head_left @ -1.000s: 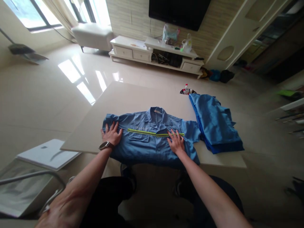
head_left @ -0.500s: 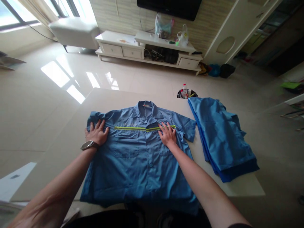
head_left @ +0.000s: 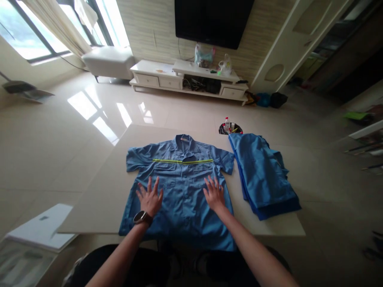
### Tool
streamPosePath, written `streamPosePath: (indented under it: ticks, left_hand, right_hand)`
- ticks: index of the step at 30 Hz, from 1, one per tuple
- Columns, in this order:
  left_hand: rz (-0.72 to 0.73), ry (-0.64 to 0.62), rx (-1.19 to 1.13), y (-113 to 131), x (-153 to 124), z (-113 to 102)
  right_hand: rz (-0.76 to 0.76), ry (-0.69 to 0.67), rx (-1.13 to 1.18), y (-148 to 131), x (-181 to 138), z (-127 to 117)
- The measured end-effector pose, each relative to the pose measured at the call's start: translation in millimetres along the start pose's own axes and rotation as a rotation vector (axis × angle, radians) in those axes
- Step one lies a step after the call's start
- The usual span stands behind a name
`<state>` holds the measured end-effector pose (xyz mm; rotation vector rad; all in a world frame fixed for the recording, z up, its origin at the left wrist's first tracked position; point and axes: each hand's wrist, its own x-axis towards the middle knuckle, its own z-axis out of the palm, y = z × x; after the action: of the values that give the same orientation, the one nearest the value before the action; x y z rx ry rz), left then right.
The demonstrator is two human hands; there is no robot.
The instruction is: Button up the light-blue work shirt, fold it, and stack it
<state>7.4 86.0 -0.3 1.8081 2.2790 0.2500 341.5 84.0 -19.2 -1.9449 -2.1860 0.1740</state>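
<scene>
A blue short-sleeved work shirt point(head_left: 173, 203) lies spread front side up, its collar pointing away from me and its lower hem hanging over the near table edge. A yellow-green stripe point(head_left: 167, 161) crosses its chest. My left hand point(head_left: 150, 199), with a watch on the wrist, is on the left part of the shirt front, fingers spread. On the right part, below the chest stripe, my right hand point(head_left: 214, 194) also has its fingers apart. Neither hand grips the cloth. Beside the right sleeve lies a stack of folded blue garments point(head_left: 263, 175).
The pale table point(head_left: 98, 191) carries shirt and stack. Beyond its far edge shows a black-lined bin point(head_left: 222, 129) with bottles. Farther off stand a white TV cabinet point(head_left: 149, 68) and a grey bench point(head_left: 110, 63). A white box point(head_left: 42, 227) stands at lower left.
My left hand has left the left sleeve and moved down and inward onto the shirt front. My right hand has slid down from the chest stripe. The camera view has tilted up.
</scene>
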Motion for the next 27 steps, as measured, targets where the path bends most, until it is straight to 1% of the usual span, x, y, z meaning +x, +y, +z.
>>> streamPosePath:
  ticks: [2,4,6,8,11,15,17,20,22,23,25,27]
  left_hand:
    - [-0.004,-0.033,0.026,-36,-46,8]
    - [0.051,-0.126,0.051,-76,-82,14]
    - [0.091,-0.178,0.073,-106,-105,15]
    - [0.102,-0.202,0.09,-121,-118,12]
    - [0.079,-0.226,0.101,-121,-123,7]
    - [0.032,-0.229,0.089,-116,-123,7]
    - [0.019,-0.236,0.078,-118,-124,8]
    - [0.028,-0.251,0.106,-123,-125,6]
    - [0.013,-0.285,0.135,-123,-124,2]
    - [-0.005,-0.303,0.139,-121,-123,0]
    - [-0.045,-0.303,0.121,-116,-121,-2]
    - [-0.068,-0.239,0.099,-110,-119,-1]
  right_hand:
    - [0.028,-0.029,-0.012,28,-78,2]
    - [0.083,-0.087,-0.033,53,-145,7]
    - [0.128,-0.13,-0.063,65,-191,11]
    - [0.145,-0.184,-0.071,65,-213,9]
    - [0.166,-0.271,-0.052,51,-216,-2]
    - [0.205,-0.316,-0.009,35,-211,-16]
    - [0.197,-0.325,0.022,32,-218,-18]
    - [0.182,-0.32,0.079,31,-236,-13]
    - [0.176,-0.272,0.187,34,-243,-8]
    - [0.195,-0.215,0.3,36,-244,-6]
    - [0.289,-0.05,0.583,44,-239,-1]
    - [0.424,0.111,0.802,56,-226,0]
